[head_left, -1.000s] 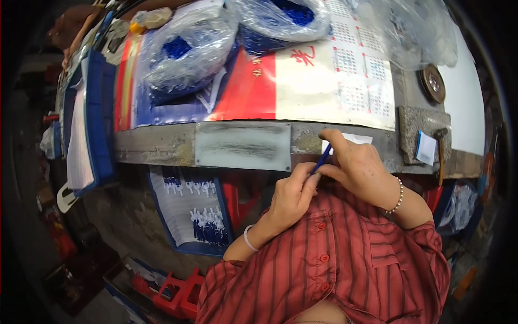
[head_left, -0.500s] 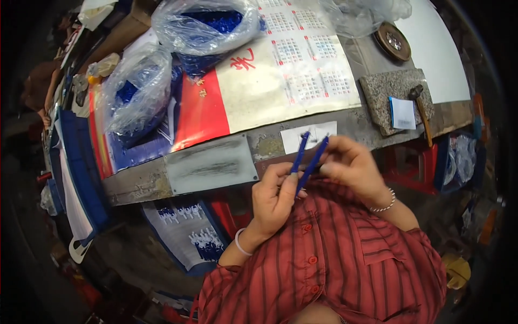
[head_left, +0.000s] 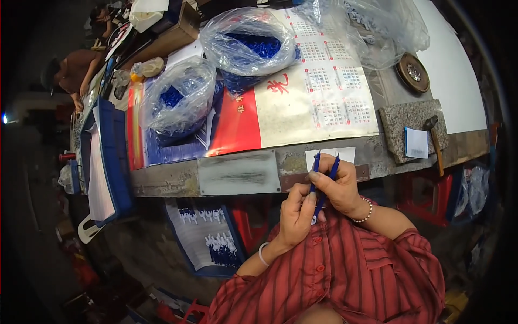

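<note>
Close to my shirt front I hold a blue drawing compass (head_left: 333, 170), its two slim legs pointing away from me and slightly apart. Its whitish head end sits low by my left hand (head_left: 295, 215), whose thumb and fingers are closed round that part. My right hand (head_left: 342, 190) pinches the left leg higher up with thumb and forefinger, while the other leg passes beside its fingers. Beyond my hands, a white paper (head_left: 348, 154) lies at the table edge, partly covered by them. The exact joint of the compass is too small to make out.
Two clear plastic bags (head_left: 245, 46) of blue parts stand on a calendar sheet (head_left: 318, 121). A hammer (head_left: 436, 141) and small pad (head_left: 416, 143) rest on a stone slab (head_left: 396, 121). Below the table, a tray (head_left: 189, 237) holds white-and-blue pieces. Another person (head_left: 81, 70) is at far left.
My right hand has come down and left to pinch the compass's left leg. The view has shifted, so the table appears farther right and a person shows at left.
</note>
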The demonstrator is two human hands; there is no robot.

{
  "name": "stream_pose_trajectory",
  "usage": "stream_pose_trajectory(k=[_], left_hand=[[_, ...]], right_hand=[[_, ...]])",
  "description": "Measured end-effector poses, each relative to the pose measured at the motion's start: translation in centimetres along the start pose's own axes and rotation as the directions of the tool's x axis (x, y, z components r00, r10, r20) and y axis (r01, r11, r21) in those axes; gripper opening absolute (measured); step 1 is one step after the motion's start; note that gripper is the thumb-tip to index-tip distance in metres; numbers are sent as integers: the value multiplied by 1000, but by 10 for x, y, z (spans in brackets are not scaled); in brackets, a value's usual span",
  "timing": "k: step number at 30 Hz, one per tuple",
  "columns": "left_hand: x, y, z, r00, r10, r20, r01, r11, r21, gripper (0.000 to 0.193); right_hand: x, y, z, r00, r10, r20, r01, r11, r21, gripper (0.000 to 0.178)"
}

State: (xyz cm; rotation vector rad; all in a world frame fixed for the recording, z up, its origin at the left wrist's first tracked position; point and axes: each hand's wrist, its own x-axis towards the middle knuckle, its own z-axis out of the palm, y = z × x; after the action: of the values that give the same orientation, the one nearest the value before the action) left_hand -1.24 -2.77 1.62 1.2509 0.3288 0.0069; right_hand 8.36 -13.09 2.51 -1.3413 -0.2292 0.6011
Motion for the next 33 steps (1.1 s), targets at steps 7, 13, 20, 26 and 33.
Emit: stream_pose_trajectory(k=[7,13,20,26,33], left_hand=[[0,2,4,998,58,-18,-57,997,43,13],[-1,-2,7,997,53,-63,-51,998,22,13],[8,-5,0,989,-18,-149,15,1000,-20,19],[7,-5,0,994,3,-110,0,1000,27,19],[5,-9,1,990,92,-108,-75,986,147,17]], right_hand=[[7,9,3,979,-201,-40,199,979,-40,25],[4,12,4,990,-139,-20,138,990,-26,17],[-2,7,10,965,243,97,-260,934,243,15],[-5,11,11,969,244,29,-244,948,202,15],[-2,18,12,997,46,-59,-41,996,84,18]])
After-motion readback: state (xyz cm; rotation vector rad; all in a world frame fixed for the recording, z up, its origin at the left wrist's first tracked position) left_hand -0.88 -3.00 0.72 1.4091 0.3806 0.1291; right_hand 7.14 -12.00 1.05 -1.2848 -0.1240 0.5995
